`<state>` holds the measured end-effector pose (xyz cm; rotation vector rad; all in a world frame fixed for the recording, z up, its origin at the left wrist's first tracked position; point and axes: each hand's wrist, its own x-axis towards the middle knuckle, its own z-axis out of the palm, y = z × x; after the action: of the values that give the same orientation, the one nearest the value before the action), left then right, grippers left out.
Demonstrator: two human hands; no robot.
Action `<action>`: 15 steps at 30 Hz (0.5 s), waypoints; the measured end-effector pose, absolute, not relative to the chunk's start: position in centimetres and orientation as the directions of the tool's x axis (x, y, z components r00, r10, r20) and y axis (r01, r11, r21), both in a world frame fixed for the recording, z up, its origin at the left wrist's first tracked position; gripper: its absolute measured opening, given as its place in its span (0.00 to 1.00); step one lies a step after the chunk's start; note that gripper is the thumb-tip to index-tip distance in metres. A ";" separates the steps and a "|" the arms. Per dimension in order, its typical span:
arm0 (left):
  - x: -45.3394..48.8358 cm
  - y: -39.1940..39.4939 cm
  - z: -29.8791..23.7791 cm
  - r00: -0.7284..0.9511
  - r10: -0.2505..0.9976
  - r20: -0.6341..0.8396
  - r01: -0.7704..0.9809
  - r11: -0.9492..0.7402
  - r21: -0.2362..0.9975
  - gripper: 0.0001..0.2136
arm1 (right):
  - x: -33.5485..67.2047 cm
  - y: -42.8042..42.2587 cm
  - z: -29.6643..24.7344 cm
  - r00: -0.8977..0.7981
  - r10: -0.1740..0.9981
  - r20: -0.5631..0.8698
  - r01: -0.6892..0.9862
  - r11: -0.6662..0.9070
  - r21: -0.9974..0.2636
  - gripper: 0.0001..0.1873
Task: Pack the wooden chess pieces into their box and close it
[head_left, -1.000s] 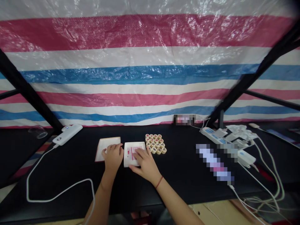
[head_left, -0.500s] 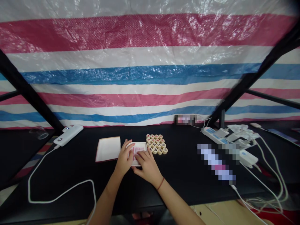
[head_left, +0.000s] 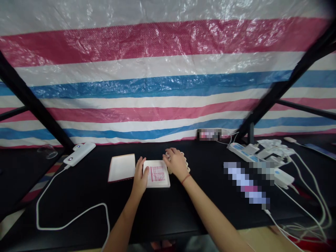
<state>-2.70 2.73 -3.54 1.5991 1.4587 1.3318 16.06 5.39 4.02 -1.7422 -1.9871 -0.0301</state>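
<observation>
The box (head_left: pixel 156 186) is set on the table (head_left: pixel 165 210), in front of the person, with its open side up. Inside it a sheet (head_left: pixel 158 174) is seen, marked with a grid of thin red lines. The box's left edge is met by the left hand (head_left: pixel 140 176): its thumb is laid over the rim and its fingers are stretched out along the outside, with a clear gap left between thumb and fingers.

Just beyond the box's right edge, the pieces (head_left: pixel 188 169), pale, round and packed close together, are partly covered by the right hand (head_left: pixel 177 162). Its fingers are bent down over them and spread a little; as the pieces are largely hidden beneath the palm, it cannot be told whether any is gripped. A thin reddish band (head_left: pixel 186 177) is worn on the right wrist.

To the left of the box, apart from it, the lid (head_left: pixel 122 168) is laid with its white inside facing up. Farther left, a white device (head_left: pixel 80 154) is joined to a white cable (head_left: pixel 68 228), which is looped toward the near edge of the table. A clear cup (head_left: pixel 49 151) is seen beyond the device.

On the right, a power strip (head_left: pixel 240 149) is crowded with plugs and cords, and a blurred object (head_left: pixel 246 185) is placed nearer the person. The back is closed off by a striped tarp (head_left: pixel 147 113) in red, white and blue.
</observation>
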 end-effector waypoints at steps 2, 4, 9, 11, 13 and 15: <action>-2.6 2.9 -3.7 -0.096 0.963 0.251 0.350 -0.204 0.914 0.19 | 16.2 7.7 5.2 -0.055 0.979 0.196 0.976 0.095 -0.198 0.19; -2.5 3.0 -3.6 -0.093 0.966 0.243 0.359 -0.195 0.913 0.20 | 15.9 9.4 6.1 -0.063 0.996 0.059 0.990 0.069 -0.120 0.19; -2.2 2.6 -3.1 -0.128 0.964 0.232 0.376 -0.169 0.911 0.19 | 14.6 11.2 6.8 -0.068 0.989 -0.134 0.996 0.060 -0.065 0.14; -2.1 2.4 -3.0 -0.130 0.965 0.226 0.372 -0.164 0.914 0.19 | 14.2 11.5 6.7 -0.064 0.982 -0.177 0.997 0.056 -0.049 0.13; -2.1 2.4 -2.9 -0.133 0.963 0.233 0.376 -0.168 0.911 0.19 | 14.0 11.7 6.7 -0.064 0.979 -0.193 0.997 0.057 -0.042 0.14; -2.1 2.3 -2.9 -0.143 0.958 0.250 0.382 -0.179 0.907 0.18 | 14.0 11.9 6.8 -0.068 0.979 -0.194 0.997 0.060 -0.046 0.14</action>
<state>-2.06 2.29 -2.93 1.5645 1.5230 1.3215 14.02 11.91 6.85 -2.2161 -2.3639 0.2721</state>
